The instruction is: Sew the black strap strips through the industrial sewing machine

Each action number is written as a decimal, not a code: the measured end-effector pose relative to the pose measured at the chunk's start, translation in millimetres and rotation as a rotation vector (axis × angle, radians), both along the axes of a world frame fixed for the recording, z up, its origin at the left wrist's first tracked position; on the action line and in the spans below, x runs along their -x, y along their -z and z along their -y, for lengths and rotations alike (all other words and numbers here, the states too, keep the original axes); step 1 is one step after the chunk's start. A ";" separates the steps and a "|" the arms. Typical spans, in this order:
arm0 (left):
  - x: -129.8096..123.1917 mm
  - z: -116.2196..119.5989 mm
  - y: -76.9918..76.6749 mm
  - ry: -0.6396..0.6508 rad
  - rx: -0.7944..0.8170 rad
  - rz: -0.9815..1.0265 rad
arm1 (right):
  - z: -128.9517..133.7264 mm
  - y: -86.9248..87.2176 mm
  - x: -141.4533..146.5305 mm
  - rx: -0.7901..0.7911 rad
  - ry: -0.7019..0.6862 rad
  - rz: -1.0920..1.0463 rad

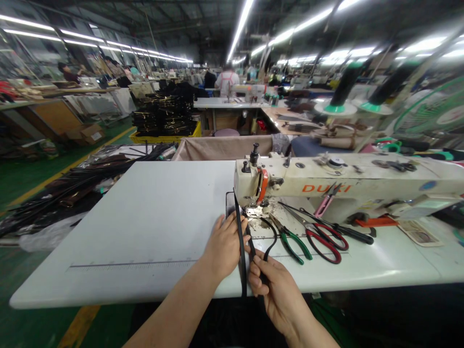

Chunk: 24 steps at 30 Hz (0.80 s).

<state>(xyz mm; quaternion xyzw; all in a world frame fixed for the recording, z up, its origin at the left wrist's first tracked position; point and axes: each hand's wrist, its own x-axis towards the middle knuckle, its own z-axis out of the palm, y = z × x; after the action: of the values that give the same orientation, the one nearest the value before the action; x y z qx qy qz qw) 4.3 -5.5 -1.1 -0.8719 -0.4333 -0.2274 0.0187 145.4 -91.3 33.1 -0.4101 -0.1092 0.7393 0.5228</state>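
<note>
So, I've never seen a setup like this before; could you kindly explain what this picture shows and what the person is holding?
This picture comes from a camera worn on the person's head, so you are looking down at their own two arms. The long cream machine is an industrial sewing machine, which sits on a white worktable. The left hand and the right hand both hold a narrow black strap close to the front of the machine, and it hangs down past the table edge. To the right lie green-handled pliers and red-handled scissors. Further back in the workshop, another person is at a separate table.
</note>
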 end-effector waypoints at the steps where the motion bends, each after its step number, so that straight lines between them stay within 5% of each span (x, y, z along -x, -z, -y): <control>1: 0.1 -0.4 0.6 -0.001 0.005 0.001 | -0.7 -0.2 0.1 -0.001 -0.001 0.002; 24: 5.8 -3.7 -0.2 0.105 0.055 0.156 | -10.6 -1.3 -1.5 0.011 0.039 -0.031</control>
<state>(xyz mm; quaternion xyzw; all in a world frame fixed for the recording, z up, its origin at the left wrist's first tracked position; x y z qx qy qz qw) -1.5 -1.8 -0.9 -0.8733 -0.3931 -0.2832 -0.0508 146.9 -80.7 34.4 -0.4037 -0.0891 0.7358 0.5364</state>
